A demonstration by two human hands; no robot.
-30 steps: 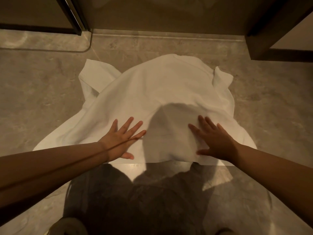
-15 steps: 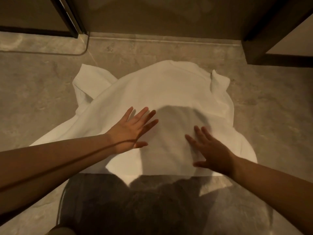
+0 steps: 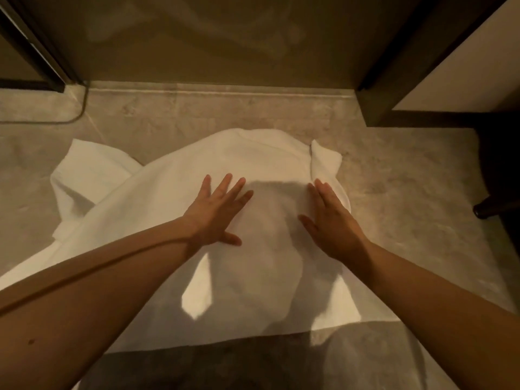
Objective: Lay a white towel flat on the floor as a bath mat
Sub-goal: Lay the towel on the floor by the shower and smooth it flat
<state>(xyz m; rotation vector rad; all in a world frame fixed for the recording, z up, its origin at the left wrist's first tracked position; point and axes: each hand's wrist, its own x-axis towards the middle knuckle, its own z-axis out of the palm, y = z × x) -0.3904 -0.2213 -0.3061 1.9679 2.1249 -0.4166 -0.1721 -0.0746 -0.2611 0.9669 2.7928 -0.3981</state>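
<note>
Head view. A white towel (image 3: 174,235) lies spread on the grey stone-patterned floor (image 3: 408,192), in front of a low threshold (image 3: 219,92) at the foot of a glass panel (image 3: 197,38). The near edge of the towel runs roughly straight across the lower part of the view; the far edge is rounded and uneven. At the far left a corner (image 3: 84,164) is folded and bunched beside the main sheet; at the far right a small flap (image 3: 323,161) is turned up over the surface.

The left hand (image 3: 216,212) rests palm down on the middle of the towel, fingers extended and spread apart, thumb out to the side. The right hand (image 3: 332,220) also lies palm down on the towel, just below the turned-up flap, fingers extended and held close together. Neither hand grips the fabric. Both forearms are bare. A shadow falls across the towel between the hands and over the floor at the near edge.
</note>
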